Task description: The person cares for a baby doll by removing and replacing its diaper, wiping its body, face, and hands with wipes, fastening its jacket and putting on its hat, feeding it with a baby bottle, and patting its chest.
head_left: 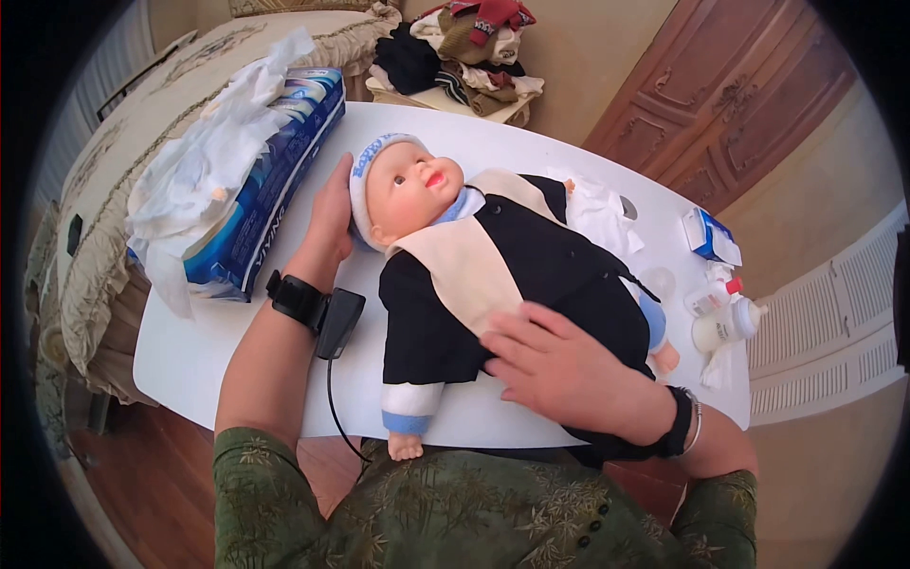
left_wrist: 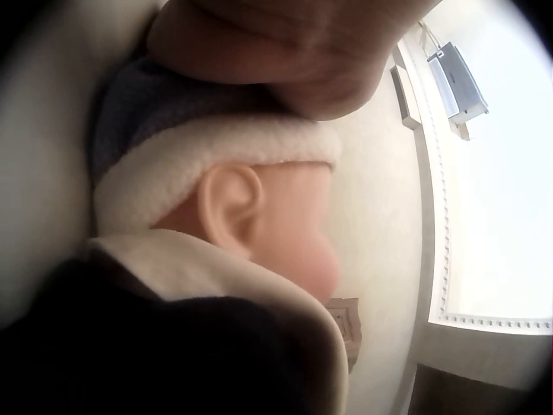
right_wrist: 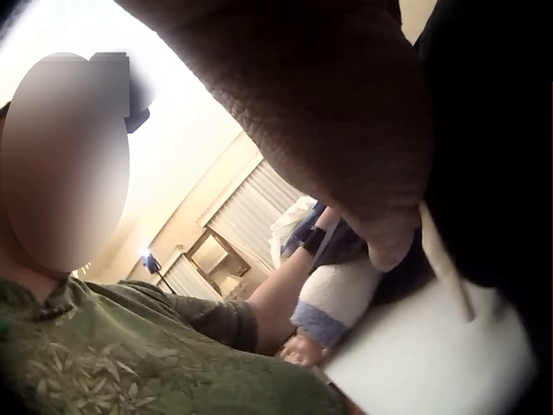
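A baby doll (head_left: 417, 185) lies on its back on a white table (head_left: 246, 356), dressed in a black garment (head_left: 559, 275) with a cream collar band and a white cap with blue lettering. The left hand (head_left: 332, 209) rests against the back of the capped head; in the left wrist view that hand (left_wrist: 285, 52) lies over the cap (left_wrist: 216, 143), above the ear. With fingers relaxed, the right hand (head_left: 569, 365) touches the front of the garment near the collar's lower end. The right wrist view shows this hand (right_wrist: 337, 130) close up, beside the doll's white and blue sleeve (right_wrist: 333, 303).
A blue diaper pack (head_left: 284, 180) with white wipes on top stands at the table's left. Toward the right lie white tissues (head_left: 602, 213), a small blue box (head_left: 709, 237), a red-capped bottle (head_left: 711, 296) and a feeding bottle (head_left: 725, 327). Folded clothes (head_left: 464, 66) are piled behind the table.
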Tool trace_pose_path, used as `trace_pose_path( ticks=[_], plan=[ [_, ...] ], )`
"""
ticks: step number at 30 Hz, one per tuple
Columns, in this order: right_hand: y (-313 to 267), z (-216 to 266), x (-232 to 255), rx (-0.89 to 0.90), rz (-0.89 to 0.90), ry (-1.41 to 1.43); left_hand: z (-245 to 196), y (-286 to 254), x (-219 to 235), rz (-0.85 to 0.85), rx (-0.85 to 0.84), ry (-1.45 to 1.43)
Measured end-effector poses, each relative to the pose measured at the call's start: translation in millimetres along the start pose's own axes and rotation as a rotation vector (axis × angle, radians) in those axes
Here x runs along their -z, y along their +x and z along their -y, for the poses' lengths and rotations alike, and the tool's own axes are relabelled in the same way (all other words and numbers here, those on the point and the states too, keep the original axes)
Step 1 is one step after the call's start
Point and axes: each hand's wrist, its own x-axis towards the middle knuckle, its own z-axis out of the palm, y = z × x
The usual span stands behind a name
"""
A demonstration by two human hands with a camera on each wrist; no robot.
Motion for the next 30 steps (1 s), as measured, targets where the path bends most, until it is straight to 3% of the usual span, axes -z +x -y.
trace_pose_path(
  ticks=[2, 6, 9, 11, 15, 17, 21, 23, 25, 27, 29, 30],
  plan=[
    [14.4, 10.8, -10.9, 0.093, -0.212, 0.098, -1.6, -3.7, -2.1, -0.012, -0.002, 0.012],
    [46.2, 43.4, -22.1, 0.293, -0.237, 0.207, -1.3, -4.5, -2.3, -0.015, -0.009, 0.018],
    [55.5, 44.9, -25.8, 0.276, -0.113, 0.233, -2.2, -7.2, -3.9, 0.007, -0.01, 0.016],
    [51.3, 39.9, -13.1, 0.196, 0.121, 0.316, -3.5, -10.6, -5.6, -0.004, -0.018, 0.044],
    [25.3, 33.8, -14.6, 0.169, 0.055, 0.318, -9.3, -13.0, -4.8, -0.035, 0.031, -0.024],
    [13.6, 28.7, -13.7, 0.16, 0.189, 0.389, -4.5, -5.2, 0.4, 0.028, 0.024, -0.01],
    [-7.3, 16.3, -9.1, 0.093, 0.239, 0.495, -3.6, 0.9, 10.8, 0.151, 0.028, 0.107],
    [-15.2, 12.0, 3.0, 0.021, 0.279, 0.788, -8.0, 1.4, 11.7, 0.184, 0.031, 0.137],
    [-15.4, -2.2, 23.7, 0.021, 0.275, 0.839, -8.6, 1.2, 11.3, 0.213, 0.038, 0.168],
    [-11.8, -26.3, 42.0, -0.125, 0.116, 0.955, -6.1, 0.0, 10.5, 0.229, -0.041, 0.194],
    [-8.0, -55.6, 27.2, -0.287, -0.44, 0.558, -5.6, -4.2, 9.4, 0.267, -0.013, 0.123],
    [-2.6, -72.0, 26.7, -0.342, -0.546, 0.352, -7.3, -8.3, 6.4, 0.306, 0.015, 0.052]
  ],
)
